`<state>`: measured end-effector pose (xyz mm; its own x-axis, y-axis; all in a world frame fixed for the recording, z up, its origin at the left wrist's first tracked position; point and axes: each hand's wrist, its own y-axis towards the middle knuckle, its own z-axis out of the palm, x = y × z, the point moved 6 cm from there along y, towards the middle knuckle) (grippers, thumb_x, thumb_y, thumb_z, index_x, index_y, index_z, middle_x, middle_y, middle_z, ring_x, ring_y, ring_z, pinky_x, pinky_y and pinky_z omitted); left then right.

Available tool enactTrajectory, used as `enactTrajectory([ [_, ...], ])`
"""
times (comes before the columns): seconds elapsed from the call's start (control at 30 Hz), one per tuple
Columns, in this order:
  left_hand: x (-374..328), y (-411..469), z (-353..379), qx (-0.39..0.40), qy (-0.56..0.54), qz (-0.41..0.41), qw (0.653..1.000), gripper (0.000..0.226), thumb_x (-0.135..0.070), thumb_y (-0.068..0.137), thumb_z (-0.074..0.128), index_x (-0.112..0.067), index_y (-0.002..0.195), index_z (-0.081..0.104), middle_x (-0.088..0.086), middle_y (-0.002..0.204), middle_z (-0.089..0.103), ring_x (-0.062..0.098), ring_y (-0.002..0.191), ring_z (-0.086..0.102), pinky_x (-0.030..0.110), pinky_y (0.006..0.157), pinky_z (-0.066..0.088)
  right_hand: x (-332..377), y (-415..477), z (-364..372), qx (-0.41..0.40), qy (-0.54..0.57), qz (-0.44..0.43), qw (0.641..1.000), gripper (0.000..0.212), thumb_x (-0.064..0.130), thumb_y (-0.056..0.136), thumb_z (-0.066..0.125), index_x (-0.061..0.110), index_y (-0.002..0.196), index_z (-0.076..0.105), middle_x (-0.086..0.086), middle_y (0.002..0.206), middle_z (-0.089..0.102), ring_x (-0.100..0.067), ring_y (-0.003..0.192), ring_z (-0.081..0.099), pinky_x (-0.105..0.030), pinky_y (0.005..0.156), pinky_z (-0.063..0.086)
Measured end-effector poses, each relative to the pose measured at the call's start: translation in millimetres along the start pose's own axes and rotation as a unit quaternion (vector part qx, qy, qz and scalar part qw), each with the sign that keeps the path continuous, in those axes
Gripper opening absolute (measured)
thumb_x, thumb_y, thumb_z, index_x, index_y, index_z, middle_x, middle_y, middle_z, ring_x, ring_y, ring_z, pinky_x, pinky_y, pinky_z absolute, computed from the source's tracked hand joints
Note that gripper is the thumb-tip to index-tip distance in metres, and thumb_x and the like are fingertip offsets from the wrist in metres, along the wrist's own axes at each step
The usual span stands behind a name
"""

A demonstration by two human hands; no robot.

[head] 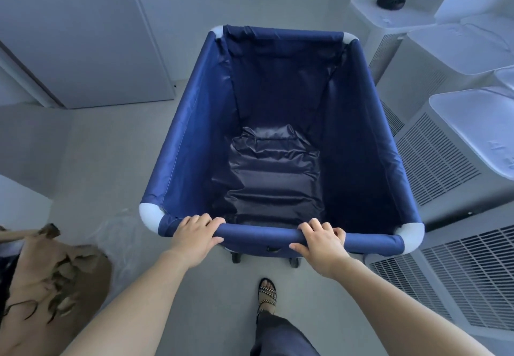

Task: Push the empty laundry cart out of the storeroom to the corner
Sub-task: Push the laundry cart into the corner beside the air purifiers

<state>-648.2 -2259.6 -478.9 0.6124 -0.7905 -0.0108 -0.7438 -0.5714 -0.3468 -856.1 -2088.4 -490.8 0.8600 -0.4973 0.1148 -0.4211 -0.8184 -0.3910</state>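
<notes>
The fingers (204,220) of our left hand (194,234) are curled over the top of the near rail (258,235) of the laundry cart (194,139), and the thumb closes under it, so the hand grips the rail firmly. Our right hand (319,240) does the same a little more to the right: its fingers lie over the rail and the thumb points along the near side of it. Both hands are well apart on the same padded blue bar, between the two white corner pieces (151,212).

The cart stands directly in front of us on the pale floor (111,161). Its blue fabric walls go down to a dark, wrinkled bottom, and we see nothing lying inside. Two dark wheels (236,257) show under the near edge.

Just beside the cart on the right stand white units with grilles (434,161), very near to the cart's right side. On one of them, far back, sits a small dark round object (390,1). On the left there is a white door panel (91,36), and nearer to us a brown crumpled bag (55,278). Below, one foot in a woven sandal (267,293) steps forward.
</notes>
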Motion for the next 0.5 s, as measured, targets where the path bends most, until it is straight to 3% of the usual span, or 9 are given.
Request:
enactTrajectory([
  [0.5, 11.1, 165.6, -50.7, 0.002, -0.049, -0.010, 0.999, 0.042, -0.047, 0.097, 0.035, -0.032, 0.135, 0.032, -0.003, 0.124, 0.047, 0.022, 0.113, 0.045, 0.034, 0.104, 0.027, -63.9, 157.5, -75.7, 0.008, -0.010, 0.008, 1.000, 0.049, 0.063, 0.090, 0.034, 0.029, 0.124, 0.042, 0.004, 0.117, 0.045, -0.021, 0.108, 0.043, -0.038, 0.095, 0.026],
])
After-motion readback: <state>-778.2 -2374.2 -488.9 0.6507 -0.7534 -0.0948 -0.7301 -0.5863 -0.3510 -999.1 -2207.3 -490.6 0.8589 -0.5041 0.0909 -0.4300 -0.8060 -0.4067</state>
